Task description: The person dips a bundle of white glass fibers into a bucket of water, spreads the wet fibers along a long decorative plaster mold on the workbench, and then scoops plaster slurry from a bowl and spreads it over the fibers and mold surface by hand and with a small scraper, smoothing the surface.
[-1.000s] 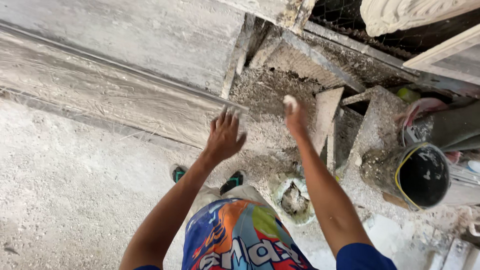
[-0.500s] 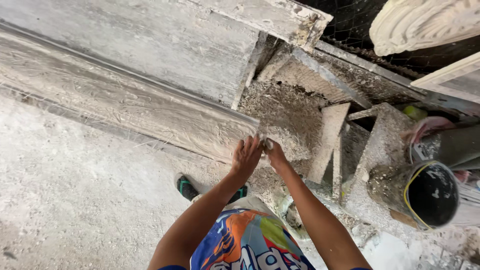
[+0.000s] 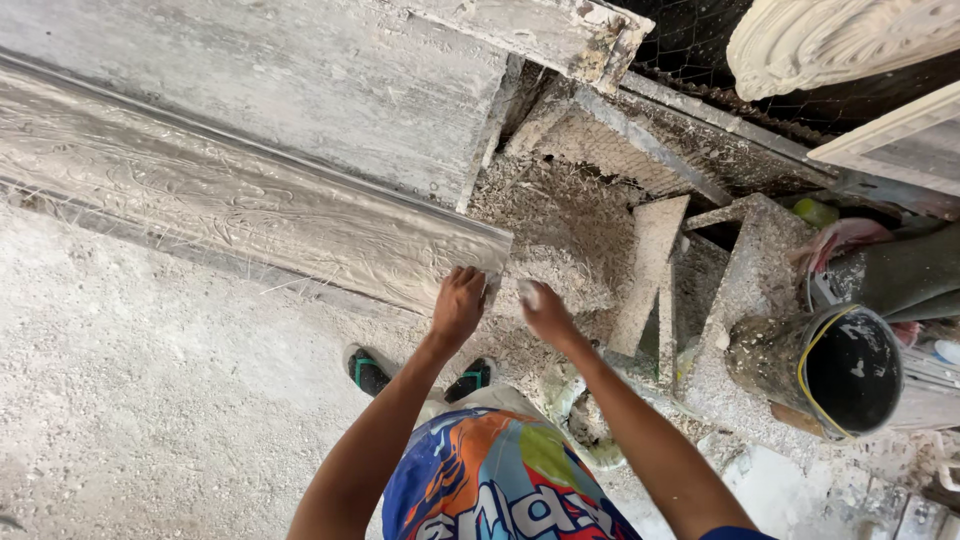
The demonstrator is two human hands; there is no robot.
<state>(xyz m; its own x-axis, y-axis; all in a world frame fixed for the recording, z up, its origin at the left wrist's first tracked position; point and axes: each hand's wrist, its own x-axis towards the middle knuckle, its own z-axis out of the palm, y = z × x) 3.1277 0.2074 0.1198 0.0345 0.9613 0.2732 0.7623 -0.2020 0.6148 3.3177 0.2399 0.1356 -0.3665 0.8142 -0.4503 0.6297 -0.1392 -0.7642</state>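
At the plaster moulding's (image 3: 250, 225) end, left hand (image 3: 458, 303) gripping its edge, right hand (image 3: 543, 312) curled beside.

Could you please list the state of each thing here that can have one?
Left hand: fingers closed over the moulding's end.
Right hand: curled, beside the end, grip unclear.
Long plaster moulding: lying flat, surface wet-looking.
Black bucket: tipped on its side, mouth open.
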